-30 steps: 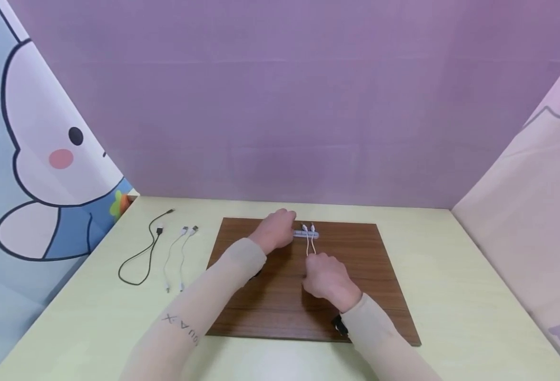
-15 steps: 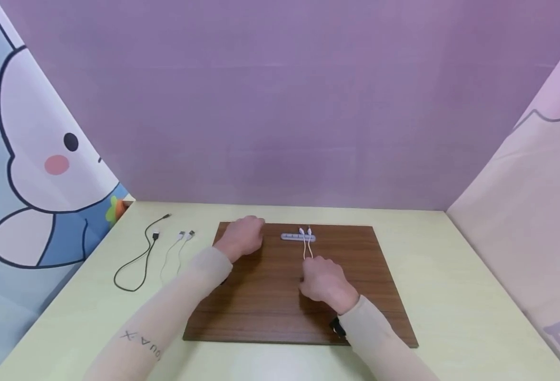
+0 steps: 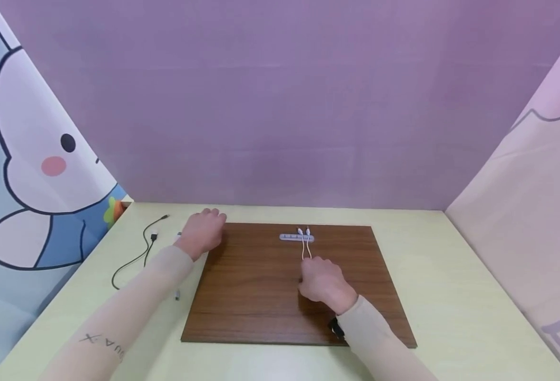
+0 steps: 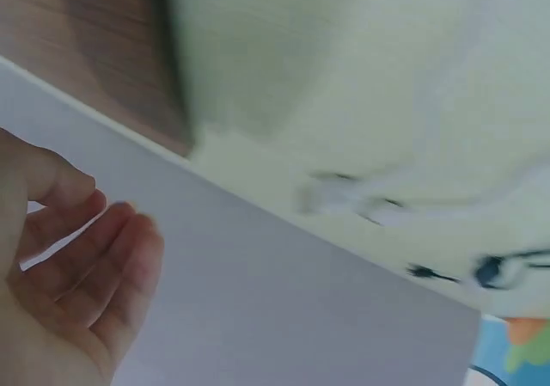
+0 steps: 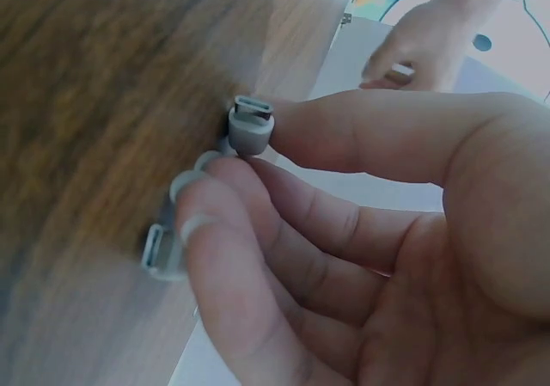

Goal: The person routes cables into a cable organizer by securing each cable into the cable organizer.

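My right hand [image 3: 324, 283] is over the lower middle of the brown wooden board [image 3: 246, 296] and grips two white charging cables [image 3: 303, 248] near their lower ends. In the right wrist view, one USB-C plug [image 5: 251, 128] sits by the thumb; another plug [image 5: 163, 253] pokes out beside a finger. Higher up, the cables run through the right end of a pale cable-clip strip [image 3: 289, 237] fixed to the board. My left hand [image 3: 202, 233] hovers at the board's upper left corner, fingers loosely bent and holding nothing. Its arm covers most of the loose white cables [image 3: 177, 295].
A black cable [image 3: 146, 248] lies looped on the pale table [image 3: 451, 275] at the left. Blurred white plugs [image 4: 339, 195] show in the left wrist view. A purple cloth [image 3: 280, 106] stands behind the table, with printed cloths at both sides.
My left hand has moved left from the clip strip, across the board to its left edge. The right hand keeps its hold on the cables. The head view has shifted slightly.
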`<state>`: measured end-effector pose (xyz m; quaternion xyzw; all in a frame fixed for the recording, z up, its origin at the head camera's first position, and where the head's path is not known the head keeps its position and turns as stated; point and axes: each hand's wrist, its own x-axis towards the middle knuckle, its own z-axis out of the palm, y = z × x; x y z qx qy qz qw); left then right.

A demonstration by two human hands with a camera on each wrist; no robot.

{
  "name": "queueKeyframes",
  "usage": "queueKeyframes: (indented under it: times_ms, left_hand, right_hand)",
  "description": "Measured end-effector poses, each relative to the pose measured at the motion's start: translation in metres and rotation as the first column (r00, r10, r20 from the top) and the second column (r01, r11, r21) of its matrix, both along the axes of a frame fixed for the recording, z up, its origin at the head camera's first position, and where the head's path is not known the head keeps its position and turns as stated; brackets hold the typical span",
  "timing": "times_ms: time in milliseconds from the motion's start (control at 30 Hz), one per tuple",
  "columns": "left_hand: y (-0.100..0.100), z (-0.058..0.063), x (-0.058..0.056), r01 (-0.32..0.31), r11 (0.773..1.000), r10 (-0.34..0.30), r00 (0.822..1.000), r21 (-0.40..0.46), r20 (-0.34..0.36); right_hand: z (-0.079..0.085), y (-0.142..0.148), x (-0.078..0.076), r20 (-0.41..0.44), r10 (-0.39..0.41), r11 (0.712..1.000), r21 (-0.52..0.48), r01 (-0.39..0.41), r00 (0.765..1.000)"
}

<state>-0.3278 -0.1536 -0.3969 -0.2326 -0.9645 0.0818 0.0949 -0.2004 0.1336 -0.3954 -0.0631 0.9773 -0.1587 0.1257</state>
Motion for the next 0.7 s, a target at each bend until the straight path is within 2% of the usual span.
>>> queueKeyframes:
  times_ms: [100,167,267,400,700]
  left_hand:
    - [-0.017,-0.003,0.000,0.011,0.999,-0.013,0.998,-0.045,-0.054]
    - [-0.027,-0.006,0.001,-0.001,0.999,-0.001,0.999,-0.047,-0.049]
    - [-0.039,-0.010,0.000,-0.059,0.998,0.059,0.998,-0.008,0.026]
    - [-0.050,-0.015,-0.001,-0.139,0.990,0.135,0.983,0.031,0.124]
    - [-0.057,-0.022,-0.004,-0.142,0.987,0.127,0.977,0.077,0.171]
  right_hand:
    - [0.000,0.000,0.000,-0.003,0.000,1.000,0.001,0.000,1.000]
    - [0.000,0.001,-0.001,-0.004,-0.003,1.000,0.003,0.003,1.000]
    - [0.001,0.001,0.000,-0.008,-0.002,1.000,0.010,0.002,1.000]
    - [0.000,0.001,0.001,-0.018,0.014,1.000,0.011,-0.014,1.000]
    - [-0.001,0.001,0.000,-0.011,0.016,1.000,0.006,-0.016,1.000]
